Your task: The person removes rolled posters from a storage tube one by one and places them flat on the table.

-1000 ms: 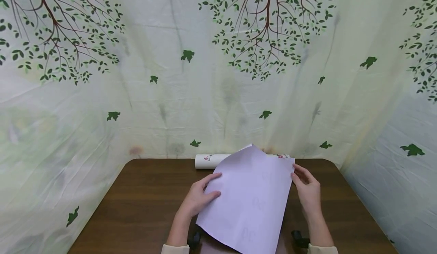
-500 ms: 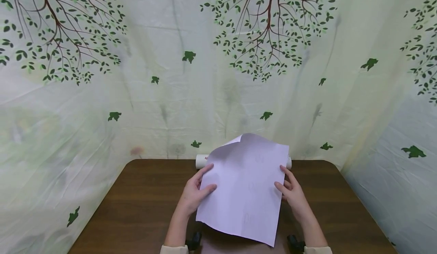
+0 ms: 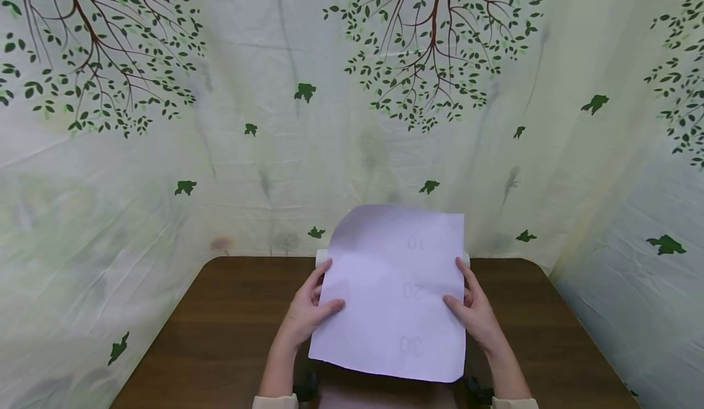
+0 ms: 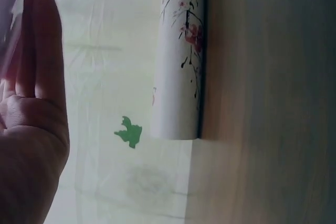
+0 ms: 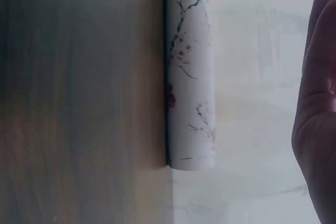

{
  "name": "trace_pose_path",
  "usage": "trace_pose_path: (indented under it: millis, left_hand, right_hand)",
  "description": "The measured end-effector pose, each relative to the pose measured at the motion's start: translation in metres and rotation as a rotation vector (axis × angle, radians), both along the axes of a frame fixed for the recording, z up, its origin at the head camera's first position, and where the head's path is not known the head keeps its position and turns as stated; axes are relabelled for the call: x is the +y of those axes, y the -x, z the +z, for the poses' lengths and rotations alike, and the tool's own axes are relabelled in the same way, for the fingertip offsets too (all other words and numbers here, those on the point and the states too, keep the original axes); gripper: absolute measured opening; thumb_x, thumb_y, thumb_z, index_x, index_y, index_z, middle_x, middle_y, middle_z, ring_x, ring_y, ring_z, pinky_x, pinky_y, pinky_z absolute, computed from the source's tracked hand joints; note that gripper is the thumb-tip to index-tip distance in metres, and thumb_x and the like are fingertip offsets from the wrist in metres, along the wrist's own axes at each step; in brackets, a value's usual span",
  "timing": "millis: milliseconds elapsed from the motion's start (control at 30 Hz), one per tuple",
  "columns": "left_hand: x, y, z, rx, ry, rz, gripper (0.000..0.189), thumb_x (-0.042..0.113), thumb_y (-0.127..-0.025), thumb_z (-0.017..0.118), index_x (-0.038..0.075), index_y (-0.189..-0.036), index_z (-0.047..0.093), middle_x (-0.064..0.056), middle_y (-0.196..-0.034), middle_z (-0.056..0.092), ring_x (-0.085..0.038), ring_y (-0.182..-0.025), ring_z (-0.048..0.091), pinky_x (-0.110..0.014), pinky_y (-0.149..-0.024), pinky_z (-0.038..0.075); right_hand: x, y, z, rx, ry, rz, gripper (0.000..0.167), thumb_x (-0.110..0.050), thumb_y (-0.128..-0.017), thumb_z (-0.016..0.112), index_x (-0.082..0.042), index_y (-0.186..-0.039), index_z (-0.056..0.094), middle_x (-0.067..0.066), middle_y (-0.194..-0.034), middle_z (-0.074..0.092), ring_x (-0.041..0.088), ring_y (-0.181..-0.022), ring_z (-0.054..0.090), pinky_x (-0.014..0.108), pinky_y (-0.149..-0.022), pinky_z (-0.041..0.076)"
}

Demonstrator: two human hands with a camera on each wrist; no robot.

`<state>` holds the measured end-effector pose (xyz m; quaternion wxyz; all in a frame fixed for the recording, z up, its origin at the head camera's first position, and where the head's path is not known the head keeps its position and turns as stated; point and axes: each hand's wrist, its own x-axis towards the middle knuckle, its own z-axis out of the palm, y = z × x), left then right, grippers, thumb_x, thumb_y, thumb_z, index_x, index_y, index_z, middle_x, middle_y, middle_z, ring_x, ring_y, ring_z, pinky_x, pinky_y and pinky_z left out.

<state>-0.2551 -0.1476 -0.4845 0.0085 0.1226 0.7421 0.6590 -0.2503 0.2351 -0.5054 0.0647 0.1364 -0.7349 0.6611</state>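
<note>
A large sheet of white paper [image 3: 385,311] is held up over the table in the head view, its top left corner curling back. Faint reversed numerals show down its right half. My left hand [image 3: 305,312] grips the left edge, thumb on the near face and the other fingers behind. On the opposite edge my right hand [image 3: 477,318] holds the sheet the same way. Both wrist views show the hands at their outer borders, with the left hand [image 4: 31,108] and right hand [image 5: 317,108] only partly in frame.
Behind the paper, a white roll [image 4: 178,87] printed with blossom branches lies along the far edge of the brown wooden table [image 3: 231,323]; only its ends show in the head view. A pale curtain [image 3: 352,152] with trees and leaves hangs beyond.
The sheet has risen and squared up to face me, its far edge now higher against the curtain. My right hand has moved left and regripped lower on its edge.
</note>
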Motion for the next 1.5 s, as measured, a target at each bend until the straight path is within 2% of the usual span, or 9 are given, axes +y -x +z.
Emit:
trace_pose_path:
  millis: [133, 367, 500, 767, 867, 1000, 1100, 1200, 1500]
  left_hand:
    - [-0.004, 0.001, -0.002, 0.007, 0.006, -0.019, 0.082, 0.015, -0.095, 0.080, 0.028, -0.164, 0.038, -0.027, -0.130, 0.071, -0.022, -0.104, 0.076, -0.033, -0.082, 0.065]
    - [-0.007, 0.000, -0.003, 0.048, 0.030, -0.010, 0.086, 0.017, -0.094, 0.081, 0.026, -0.166, 0.035, -0.019, -0.163, 0.046, -0.036, -0.138, 0.058, -0.040, -0.100, 0.060]
    - [-0.007, 0.000, -0.003, 0.062, 0.052, -0.009, 0.094, 0.019, -0.092, 0.084, 0.028, -0.168, 0.029, -0.012, -0.174, 0.030, -0.033, -0.146, 0.049, -0.034, -0.107, 0.054]
    - [-0.007, 0.002, -0.006, -0.004, -0.030, -0.081, 0.105, 0.016, -0.089, 0.086, 0.025, -0.171, 0.020, -0.020, -0.168, 0.036, -0.034, -0.142, 0.049, -0.024, -0.101, 0.053]
    - [-0.007, 0.002, -0.006, -0.030, -0.052, -0.094, 0.108, 0.018, -0.089, 0.086, 0.027, -0.171, 0.017, -0.020, -0.167, 0.036, -0.033, -0.142, 0.048, -0.027, -0.103, 0.052]
    - [-0.005, 0.000, -0.006, -0.072, -0.083, -0.108, 0.112, 0.019, -0.088, 0.087, 0.032, -0.171, 0.014, -0.018, -0.169, 0.030, -0.031, -0.142, 0.045, -0.031, -0.104, 0.050]
    - [-0.005, -0.002, -0.005, -0.103, -0.100, -0.124, 0.116, 0.017, -0.086, 0.089, 0.036, -0.171, 0.011, -0.019, -0.169, 0.030, -0.033, -0.141, 0.047, -0.033, -0.102, 0.053]
    - [-0.005, -0.003, -0.005, -0.118, -0.086, -0.148, 0.120, 0.018, -0.085, 0.089, 0.037, -0.171, 0.009, -0.016, -0.174, 0.023, -0.032, -0.143, 0.045, -0.032, -0.103, 0.052]
    - [-0.008, -0.001, -0.009, -0.112, -0.140, -0.208, 0.117, 0.019, -0.089, 0.085, 0.029, -0.172, 0.004, -0.021, -0.173, 0.017, -0.033, -0.140, 0.046, -0.034, -0.097, 0.058]
  right_hand:
    - [0.002, -0.001, 0.004, 0.073, 0.002, 0.047, 0.088, 0.005, -0.102, 0.062, -0.016, -0.172, 0.013, 0.011, -0.130, 0.062, 0.008, -0.097, 0.075, 0.033, -0.074, 0.065]
    - [0.004, -0.002, 0.009, 0.040, -0.013, 0.160, 0.087, 0.002, -0.103, 0.061, -0.015, -0.172, 0.010, 0.046, -0.148, 0.042, 0.009, -0.099, 0.075, 0.035, -0.075, 0.065]
    - [0.005, -0.002, 0.008, 0.008, -0.016, 0.215, 0.086, 0.002, -0.104, 0.060, -0.015, -0.172, 0.009, 0.049, -0.146, 0.042, 0.012, -0.097, 0.076, 0.037, -0.075, 0.066]
    - [0.009, -0.004, 0.007, -0.065, 0.098, 0.288, 0.087, 0.001, -0.105, 0.057, -0.021, -0.172, 0.005, -0.004, -0.126, 0.070, 0.018, -0.095, 0.080, 0.040, -0.075, 0.065]
    - [0.009, -0.005, 0.006, -0.075, 0.127, 0.302, 0.090, 0.001, -0.105, 0.057, -0.024, -0.172, 0.004, -0.010, -0.141, 0.057, 0.016, -0.099, 0.079, 0.039, -0.077, 0.065]
    - [0.009, -0.005, 0.007, -0.060, 0.122, 0.332, 0.096, 0.002, -0.103, 0.058, -0.022, -0.172, -0.005, 0.015, -0.167, 0.023, 0.010, -0.109, 0.074, 0.034, -0.081, 0.065]
    - [0.010, -0.006, 0.008, -0.055, 0.105, 0.350, 0.101, 0.002, -0.101, 0.061, -0.019, -0.171, -0.010, 0.028, -0.172, -0.004, 0.007, -0.112, 0.069, 0.031, -0.082, 0.064]
    - [0.011, -0.006, 0.009, -0.055, 0.059, 0.342, 0.103, 0.001, -0.100, 0.063, -0.018, -0.171, -0.010, 0.024, -0.174, -0.022, -0.003, -0.122, 0.058, 0.028, -0.085, 0.063]
    - [0.008, -0.006, 0.008, -0.107, 0.038, 0.360, 0.107, -0.004, -0.100, 0.065, -0.018, -0.170, -0.014, 0.023, -0.174, -0.025, -0.008, -0.129, 0.048, 0.026, -0.091, 0.060]
